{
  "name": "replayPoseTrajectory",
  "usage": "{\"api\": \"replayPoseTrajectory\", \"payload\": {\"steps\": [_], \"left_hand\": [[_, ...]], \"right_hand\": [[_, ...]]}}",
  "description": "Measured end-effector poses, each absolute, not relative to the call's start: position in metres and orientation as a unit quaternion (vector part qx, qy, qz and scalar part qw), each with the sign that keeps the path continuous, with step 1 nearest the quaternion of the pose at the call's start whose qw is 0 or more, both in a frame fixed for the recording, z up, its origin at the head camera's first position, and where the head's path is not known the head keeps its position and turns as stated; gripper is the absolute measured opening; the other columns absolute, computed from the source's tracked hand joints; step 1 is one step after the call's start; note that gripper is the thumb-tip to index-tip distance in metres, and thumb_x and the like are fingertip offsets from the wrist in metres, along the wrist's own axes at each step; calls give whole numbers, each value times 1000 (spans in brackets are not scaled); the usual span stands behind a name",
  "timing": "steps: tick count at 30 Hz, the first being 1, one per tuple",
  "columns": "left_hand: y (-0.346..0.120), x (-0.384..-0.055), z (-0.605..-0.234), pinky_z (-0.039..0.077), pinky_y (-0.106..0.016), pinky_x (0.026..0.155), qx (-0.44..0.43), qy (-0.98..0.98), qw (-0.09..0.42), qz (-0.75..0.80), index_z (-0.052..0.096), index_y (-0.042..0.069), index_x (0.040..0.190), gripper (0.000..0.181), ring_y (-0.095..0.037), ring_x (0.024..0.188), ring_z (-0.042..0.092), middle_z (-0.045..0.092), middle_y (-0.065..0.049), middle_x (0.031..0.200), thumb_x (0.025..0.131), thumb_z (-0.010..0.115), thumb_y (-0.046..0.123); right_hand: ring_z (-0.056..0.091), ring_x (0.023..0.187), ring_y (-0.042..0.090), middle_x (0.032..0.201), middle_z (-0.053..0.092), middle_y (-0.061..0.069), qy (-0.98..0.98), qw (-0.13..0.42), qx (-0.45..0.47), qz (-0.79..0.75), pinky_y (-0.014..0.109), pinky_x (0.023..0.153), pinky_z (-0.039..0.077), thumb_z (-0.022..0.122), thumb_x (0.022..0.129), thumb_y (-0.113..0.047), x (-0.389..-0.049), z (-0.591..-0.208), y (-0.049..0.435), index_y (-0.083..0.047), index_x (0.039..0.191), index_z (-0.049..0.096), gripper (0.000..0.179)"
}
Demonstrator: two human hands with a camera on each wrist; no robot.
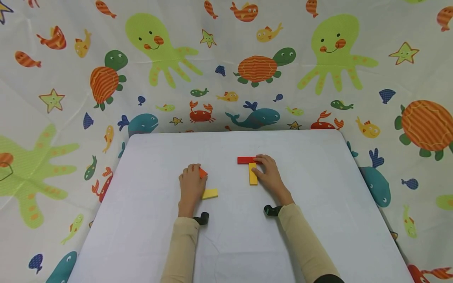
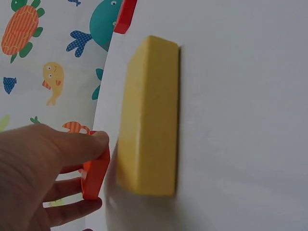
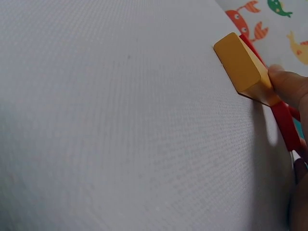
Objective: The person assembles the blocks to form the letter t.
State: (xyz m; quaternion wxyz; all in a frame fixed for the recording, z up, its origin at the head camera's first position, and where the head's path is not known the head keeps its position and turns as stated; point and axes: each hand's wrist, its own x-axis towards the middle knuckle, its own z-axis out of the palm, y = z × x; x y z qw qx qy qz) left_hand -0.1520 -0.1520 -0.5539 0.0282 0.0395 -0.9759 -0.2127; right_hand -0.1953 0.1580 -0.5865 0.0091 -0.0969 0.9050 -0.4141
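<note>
My left hand (image 1: 191, 181) pinches an orange block (image 2: 97, 171) between thumb and fingers; in the head view only its corner shows. Close to that hand, a yellow block (image 1: 210, 193) lies on the table, large in the left wrist view. Farther right, a red strip (image 1: 245, 160) meets a second yellow block (image 1: 253, 177) in a T shape, with a seam visible in the red. My right hand (image 1: 271, 175) has its fingers around the strip's right-hand red block (image 3: 285, 127) and its thumb against the second yellow block. The fingers partly hide that red end.
A white-covered table (image 1: 226, 236) lies beneath everything. Behind it and along both sides hangs a cloth (image 1: 219, 90) printed with sea animals. Dark wrist cameras (image 1: 272, 210) sit at both wrists, just above the tabletop.
</note>
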Motion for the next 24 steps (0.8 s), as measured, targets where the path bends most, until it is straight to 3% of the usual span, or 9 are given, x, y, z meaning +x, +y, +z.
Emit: {"api": "replayPoseTrajectory", "payload": {"steps": [24], "left_hand": [[-128, -202, -536, 48, -53, 105, -24, -968, 10, -248, 59, 8, 141, 53, -37, 123, 57, 60, -16, 144, 96, 76, 31]], "right_hand": [[32, 154, 34, 155, 50, 10, 909, 7, -100, -405, 56, 130, 24, 72, 99, -25, -195, -587, 158, -12, 141, 60, 46]]}}
